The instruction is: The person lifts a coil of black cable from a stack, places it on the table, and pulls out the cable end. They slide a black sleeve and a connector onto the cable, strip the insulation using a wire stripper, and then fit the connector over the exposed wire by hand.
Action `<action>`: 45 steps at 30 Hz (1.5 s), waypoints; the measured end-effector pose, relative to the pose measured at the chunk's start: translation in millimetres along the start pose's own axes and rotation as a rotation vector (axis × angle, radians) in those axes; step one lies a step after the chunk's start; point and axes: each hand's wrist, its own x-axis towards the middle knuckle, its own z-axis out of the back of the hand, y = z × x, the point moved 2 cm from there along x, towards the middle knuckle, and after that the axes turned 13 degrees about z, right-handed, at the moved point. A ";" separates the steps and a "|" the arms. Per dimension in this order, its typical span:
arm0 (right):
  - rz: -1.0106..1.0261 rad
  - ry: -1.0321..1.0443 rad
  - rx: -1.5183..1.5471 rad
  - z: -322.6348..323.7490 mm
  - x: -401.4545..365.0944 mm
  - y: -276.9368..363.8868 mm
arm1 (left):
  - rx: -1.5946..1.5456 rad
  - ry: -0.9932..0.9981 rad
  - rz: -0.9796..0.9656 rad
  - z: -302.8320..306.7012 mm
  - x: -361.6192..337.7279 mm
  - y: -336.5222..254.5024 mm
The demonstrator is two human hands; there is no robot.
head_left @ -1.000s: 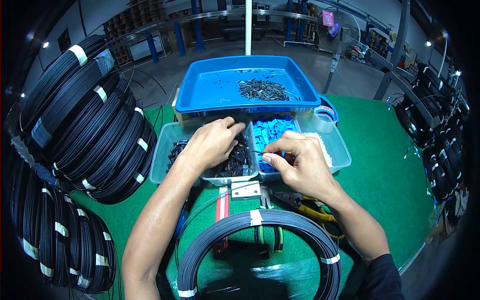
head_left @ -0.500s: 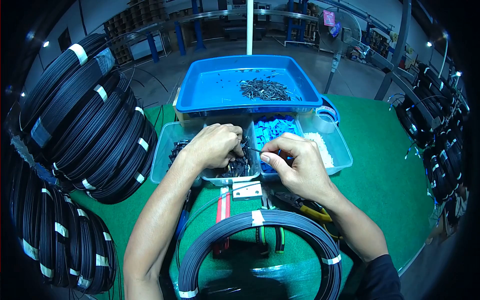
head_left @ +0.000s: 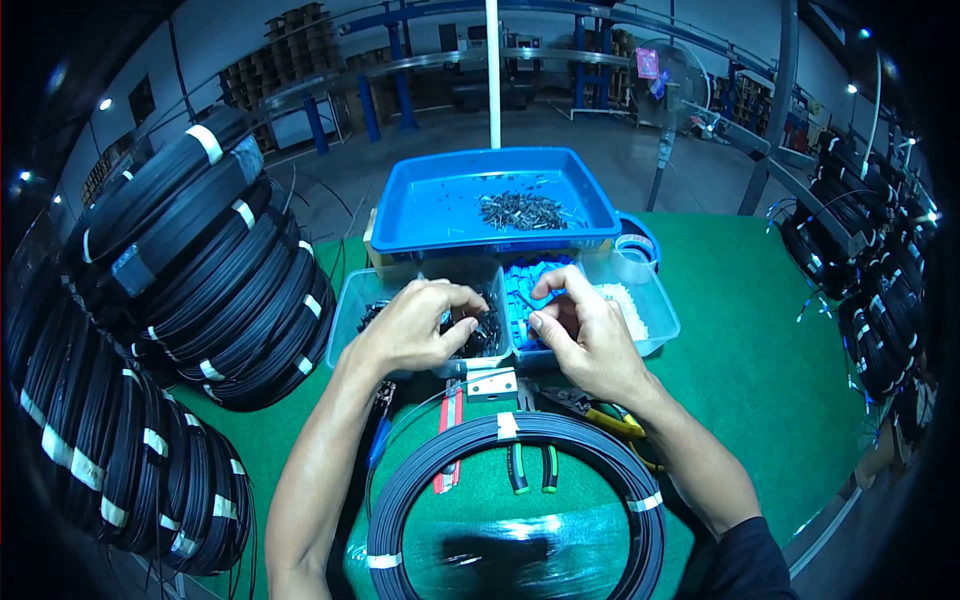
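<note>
My left hand (head_left: 415, 325) hovers over the clear bin (head_left: 485, 362) of small black parts (head_left: 487, 335). Its thumb and forefinger are apart, and I see nothing between them. My right hand (head_left: 595, 335) is above the bin of blue parts (head_left: 522, 325), thumb and forefinger closed on a thin black cable (head_left: 524, 299) whose short end points toward the left hand. Below both hands lies a coil of black cable (head_left: 400, 475), bound with white tape. One thin strand curves from it up to a white block with holes (head_left: 491, 384).
A blue tray (head_left: 400, 210) with dark cut pieces (head_left: 525, 212) stands behind the bins. White parts (head_left: 625, 308) fill the right bin. Pliers (head_left: 600, 412), green-edged handles (head_left: 533, 468) and a red strip (head_left: 451, 430) lie in front. Cable coils (head_left: 230, 290) are stacked at left; a tape roll (head_left: 635, 260) sits at right.
My left hand has come out of the black parts, its thumb and forefinger opening. My right hand keeps its pinch on the cable end. The view has tilted up slightly.
</note>
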 end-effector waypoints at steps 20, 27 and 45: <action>0.203 -0.126 0.023 21.0 -46.2 77.3 | -0.043 -0.447 -0.336 -3.7 -88.6 -103.6; 0.210 -0.124 0.032 20.7 -50.5 71.2 | -0.085 -0.437 -0.385 -6.1 -88.8 -99.9; 0.333 -0.171 0.011 19.3 -55.8 71.6 | -0.078 -0.377 -0.360 8.1 -92.4 -107.2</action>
